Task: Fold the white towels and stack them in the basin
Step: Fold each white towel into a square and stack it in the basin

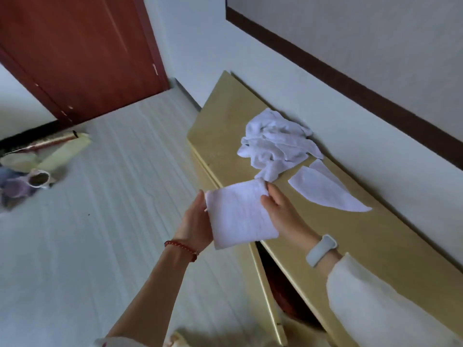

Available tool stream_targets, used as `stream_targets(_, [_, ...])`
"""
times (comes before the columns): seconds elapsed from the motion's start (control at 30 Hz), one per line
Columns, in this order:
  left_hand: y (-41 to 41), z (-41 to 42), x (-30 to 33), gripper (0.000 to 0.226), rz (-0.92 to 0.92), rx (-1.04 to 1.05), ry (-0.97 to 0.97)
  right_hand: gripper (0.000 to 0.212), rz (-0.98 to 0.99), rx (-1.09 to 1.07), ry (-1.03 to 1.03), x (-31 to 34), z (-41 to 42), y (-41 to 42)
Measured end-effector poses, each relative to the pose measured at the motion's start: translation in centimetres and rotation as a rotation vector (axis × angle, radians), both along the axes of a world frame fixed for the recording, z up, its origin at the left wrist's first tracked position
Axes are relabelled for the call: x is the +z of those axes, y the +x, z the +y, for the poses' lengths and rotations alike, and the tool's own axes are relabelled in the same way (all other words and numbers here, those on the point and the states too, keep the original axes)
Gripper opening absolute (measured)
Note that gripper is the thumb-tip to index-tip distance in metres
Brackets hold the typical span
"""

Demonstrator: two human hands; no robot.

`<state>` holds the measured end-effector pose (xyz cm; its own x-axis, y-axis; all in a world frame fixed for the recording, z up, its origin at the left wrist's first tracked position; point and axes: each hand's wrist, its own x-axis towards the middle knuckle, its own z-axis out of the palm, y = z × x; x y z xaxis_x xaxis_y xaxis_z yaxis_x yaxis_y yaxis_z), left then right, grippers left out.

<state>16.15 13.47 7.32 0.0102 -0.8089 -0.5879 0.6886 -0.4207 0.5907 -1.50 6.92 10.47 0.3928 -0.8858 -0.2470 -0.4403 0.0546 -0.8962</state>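
Note:
A folded white towel [240,216] hangs in the air over the front edge of a gold-topped cabinet [375,246]. My left hand [196,221] grips its left edge and my right hand [280,209] pinches its right edge. Behind it, a crumpled pile of white towels [275,144] lies on the cabinet top. To the right of the pile a flattened white towel [325,189] is spread on the top. No basin is in view.
The cabinet stands against a pale wall [375,136]; its door [265,291] below my hands hangs ajar. On the light floor at far left lie rolled papers [55,151] and a small cup [38,179]. A red-brown door [82,51] is at the back.

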Motion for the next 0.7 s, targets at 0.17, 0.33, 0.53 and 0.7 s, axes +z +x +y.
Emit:
stream_targets(0.17, [12.6, 7.0, 2.6, 0.023, -1.201, 0.225, -0.051, 0.013, 0.027, -0.043, -0.172, 0.5, 5.2, 16.4])
stream_targets(0.33, [27.9, 15.9, 5.0, 0.019, -1.67, 0.386, 0.13, 0.017, 0.021, 0.049, -0.491, 1.7, 12.7, 34.2])
stream_targets(0.53, [43.7, 24.0, 6.5, 0.026, -1.826, 0.579, 0.323, 0.022, -0.045, 0.239, -0.78, 4.1, 18.5, 52.6])
stream_targets(0.7, [55.3, 27.6, 6.0, 0.031, -1.853, 0.639, 0.471, 0.021, -0.099, 0.457, -0.923, 4.1, 20.6, 66.1])
